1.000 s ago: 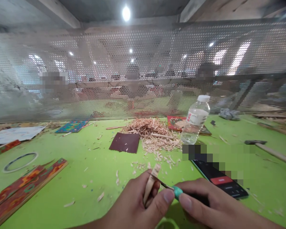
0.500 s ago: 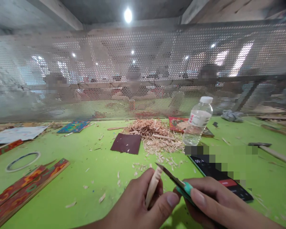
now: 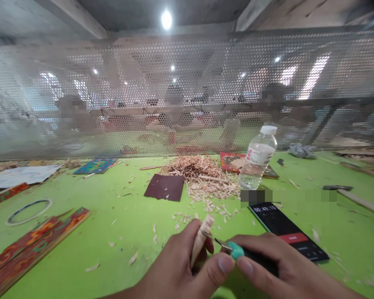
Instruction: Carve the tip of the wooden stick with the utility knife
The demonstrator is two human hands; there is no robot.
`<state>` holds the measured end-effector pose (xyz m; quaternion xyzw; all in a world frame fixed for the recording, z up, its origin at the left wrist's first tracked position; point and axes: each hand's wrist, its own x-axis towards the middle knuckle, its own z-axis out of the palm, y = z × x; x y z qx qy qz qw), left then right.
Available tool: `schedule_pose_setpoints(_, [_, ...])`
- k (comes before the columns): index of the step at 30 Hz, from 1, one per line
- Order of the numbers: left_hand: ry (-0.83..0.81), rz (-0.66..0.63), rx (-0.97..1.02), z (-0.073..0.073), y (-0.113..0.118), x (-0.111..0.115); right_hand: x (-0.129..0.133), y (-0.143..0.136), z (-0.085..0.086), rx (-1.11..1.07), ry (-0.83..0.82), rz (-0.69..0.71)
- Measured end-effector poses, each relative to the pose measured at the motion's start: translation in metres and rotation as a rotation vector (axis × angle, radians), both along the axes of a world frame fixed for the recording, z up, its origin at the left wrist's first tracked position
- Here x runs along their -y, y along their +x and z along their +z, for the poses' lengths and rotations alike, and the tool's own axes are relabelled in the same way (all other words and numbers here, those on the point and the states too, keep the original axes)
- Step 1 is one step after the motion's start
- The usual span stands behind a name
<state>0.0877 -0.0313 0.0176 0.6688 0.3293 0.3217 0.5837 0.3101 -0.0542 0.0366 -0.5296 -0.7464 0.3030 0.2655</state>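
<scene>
At the bottom centre my left hand point(image 3: 187, 263) is wrapped round a pale carved wooden stick point(image 3: 200, 241), whose notched top end sticks up past the fingers. My right hand point(image 3: 268, 261) grips a knife point(image 3: 236, 250) with a teal and black handle. The knife's thin blade points left and its tip lies at the stick's side, just below the notched end. Beyond the hands lie a heap of wood shavings point(image 3: 202, 172) and a dark brown square sheet point(image 3: 164, 187).
A clear water bottle point(image 3: 258, 160) stands right of the shavings. Near my right hand lies a phone point(image 3: 291, 232), with a hammer point(image 3: 358, 199) farther right. Painted wooden strips point(image 3: 40, 249) and a tape ring point(image 3: 29, 211) lie left. A perforated screen point(image 3: 187, 95) spans the back.
The knife has turned and its blade has moved down from the stick's top end to its side. My right hand has shifted slightly, and more of the phone's screen shows.
</scene>
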Motion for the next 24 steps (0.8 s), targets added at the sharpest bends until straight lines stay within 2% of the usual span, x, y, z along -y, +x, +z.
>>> schedule_pose_setpoints(6, [0.102, -0.008, 0.029, 0.004, 0.002, 0.002, -0.002, 0.003, -0.004, 0.009, 0.092, 0.125])
schedule_pose_setpoints(9, [0.150, 0.019, -0.036, 0.000, 0.001, 0.003, -0.004, 0.002, -0.006, -0.021, 0.121, 0.181])
schedule_pose_setpoints(15, [0.205, 0.065, -0.198, -0.004, -0.003, 0.001, -0.005, -0.001, -0.007, 0.005, 0.147, 0.158])
schedule_pose_setpoints(24, [0.160, 0.072, -0.208, 0.001, -0.001, 0.002, -0.004, 0.002, -0.017, 0.020, 0.210, 0.101])
